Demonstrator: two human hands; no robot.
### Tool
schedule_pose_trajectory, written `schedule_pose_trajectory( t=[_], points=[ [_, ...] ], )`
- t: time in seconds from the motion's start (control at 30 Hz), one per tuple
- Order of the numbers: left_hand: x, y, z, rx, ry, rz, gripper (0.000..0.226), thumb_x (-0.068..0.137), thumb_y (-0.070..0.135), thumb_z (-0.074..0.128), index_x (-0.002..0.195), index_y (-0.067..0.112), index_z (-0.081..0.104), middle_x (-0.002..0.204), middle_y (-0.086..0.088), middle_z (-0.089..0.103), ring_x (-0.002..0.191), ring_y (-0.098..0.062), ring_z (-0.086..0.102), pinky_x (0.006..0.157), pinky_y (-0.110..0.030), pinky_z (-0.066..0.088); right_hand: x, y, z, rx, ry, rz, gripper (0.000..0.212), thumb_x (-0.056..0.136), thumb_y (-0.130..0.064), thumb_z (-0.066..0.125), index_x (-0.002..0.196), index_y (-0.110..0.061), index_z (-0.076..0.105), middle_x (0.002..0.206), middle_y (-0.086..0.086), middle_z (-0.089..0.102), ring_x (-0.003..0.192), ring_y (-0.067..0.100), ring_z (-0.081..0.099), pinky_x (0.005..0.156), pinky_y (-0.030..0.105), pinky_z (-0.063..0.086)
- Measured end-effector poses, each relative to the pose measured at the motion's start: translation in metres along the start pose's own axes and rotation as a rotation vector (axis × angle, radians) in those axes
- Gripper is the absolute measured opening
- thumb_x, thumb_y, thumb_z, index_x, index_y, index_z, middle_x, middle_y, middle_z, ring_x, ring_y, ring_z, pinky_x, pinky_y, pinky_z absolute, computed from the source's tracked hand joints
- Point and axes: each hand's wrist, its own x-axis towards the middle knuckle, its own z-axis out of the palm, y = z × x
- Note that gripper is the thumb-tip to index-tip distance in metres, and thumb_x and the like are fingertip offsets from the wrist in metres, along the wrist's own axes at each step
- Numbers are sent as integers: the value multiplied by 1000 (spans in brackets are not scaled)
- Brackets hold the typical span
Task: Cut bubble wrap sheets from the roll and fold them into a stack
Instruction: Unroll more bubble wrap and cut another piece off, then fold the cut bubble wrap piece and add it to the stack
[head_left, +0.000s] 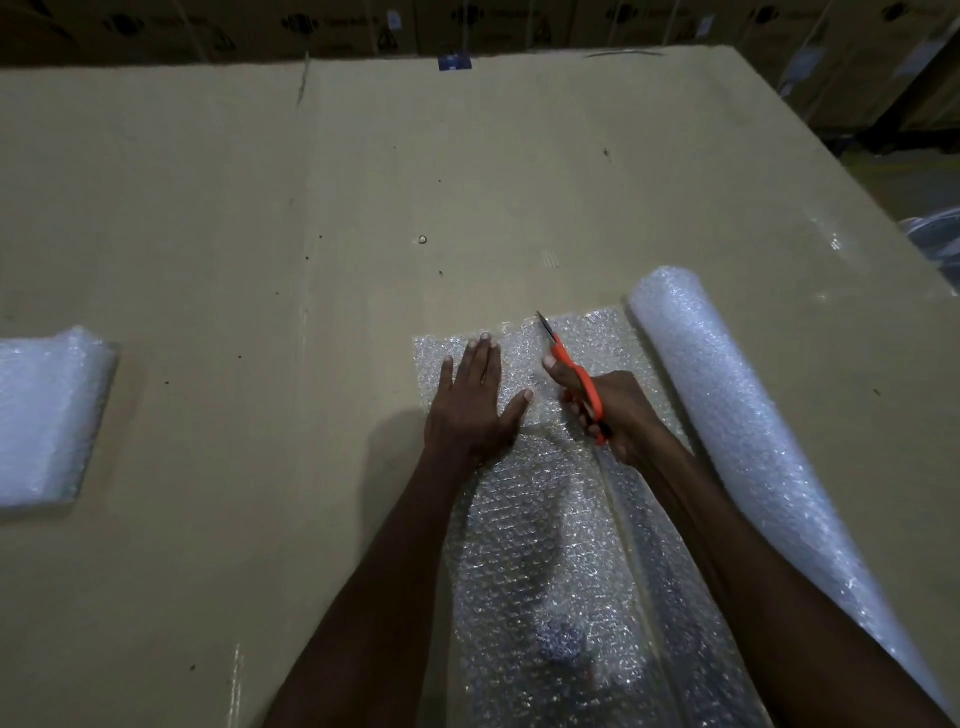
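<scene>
A bubble wrap roll (727, 415) lies at the right, with an unrolled sheet (524, 519) spread to its left on the cardboard surface (260, 234). My left hand (470, 400) presses flat on the sheet, fingers spread. My right hand (608, 410) grips orange-handled scissors (571, 371); their blades point away from me near the sheet's far edge. A cut line runs down the sheet behind the scissors. A folded stack of bubble wrap (47, 415) rests at the far left.
Cardboard boxes (467, 26) stand along the back. The cardboard surface ends at the right, where the floor and a dark object (935, 244) show. Strips of clear tape (826, 234) shine on the surface.
</scene>
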Motion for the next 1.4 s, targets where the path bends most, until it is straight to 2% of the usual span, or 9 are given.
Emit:
schedule_pose_trajectory(
  t=[0.4, 0.63, 0.7, 0.8, 0.87, 0.93, 1.03, 1.17, 1.4],
  points=[
    [-2, 2, -1, -1, 39, 6, 83, 98, 63, 22, 158, 6, 21, 167, -8, 13, 154, -19, 8, 125, -48, 7, 9, -5, 7, -23, 21, -32, 44, 77, -35, 87, 68, 3, 66, 53, 12, 55, 34, 14, 44, 35, 18, 31],
    [-11, -10, -10, 2, 2, 16, 83, 99, 64, 22, 159, 8, 18, 167, -7, 10, 154, -18, 6, 125, -47, 5, -6, 9, -8, -309, 47, -129, 53, 73, -44, 88, 66, 5, 71, 55, 15, 65, 38, 18, 48, 40, 22, 34],
    [-18, -19, -14, -31, 29, 23, 83, 99, 63, 24, 157, 5, 23, 165, -11, 18, 153, -23, 14, 123, -52, 13, -14, 18, -13, -384, 37, -138, 45, 70, -47, 90, 65, -4, 75, 59, 13, 70, 45, 19, 58, 45, 27, 46],
    [-22, -33, -33, -114, 69, -4, 80, 99, 59, 26, 156, 3, 26, 162, -13, 28, 151, -28, 24, 121, -54, 18, -24, 32, -20, -480, 72, -167, 35, 73, -47, 85, 79, -13, 80, 67, 7, 74, 59, 19, 69, 69, 44, 60],
    [-20, -38, -54, -133, 85, -38, 74, 99, 54, 31, 155, 6, 29, 160, -12, 34, 149, -26, 29, 122, -48, 16, -35, 37, -22, -547, 125, -256, 28, 85, -41, 76, 80, -14, 80, 65, 5, 73, 58, 16, 66, 67, 42, 57],
    [-22, -38, -74, -106, 148, 1, 64, 99, 49, 37, 150, 10, 41, 153, -10, 46, 143, -26, 40, 120, -46, 21, -50, 41, -19, -681, 192, -384, 32, 90, -38, 70, 76, -10, 77, 61, 8, 70, 56, 18, 62, 58, 36, 43],
    [-38, -28, -86, -86, 170, 38, 54, 98, 43, 43, 142, 13, 53, 144, -8, 55, 135, -27, 50, 117, -45, 29, -64, 49, -15, -938, 324, -488, 35, 95, -37, 63, 82, -5, 72, 77, 16, 72, 75, 33, 68, 62, 32, 30],
    [-89, -3, -58, -111, 113, 14, 48, 103, 41, 44, 142, 15, 52, 146, -7, 54, 133, -26, 50, 115, -45, 32, -72, 64, -10, -1077, 363, -545, 46, 99, -42, 44, 108, -5, 69, 96, 20, 72, 90, 39, 67, 71, 39, 43],
    [-188, 37, 3, -84, 204, 78, 62, 100, 48, 51, 138, 0, 56, 148, -18, 50, 139, -32, 46, 112, -52, 36, -78, 82, -2, -1262, 317, -466, 27, 104, -17, 48, 120, -1, 63, 115, 19, 61, 106, 36, 62, 85, 39, 50]
  ],
)
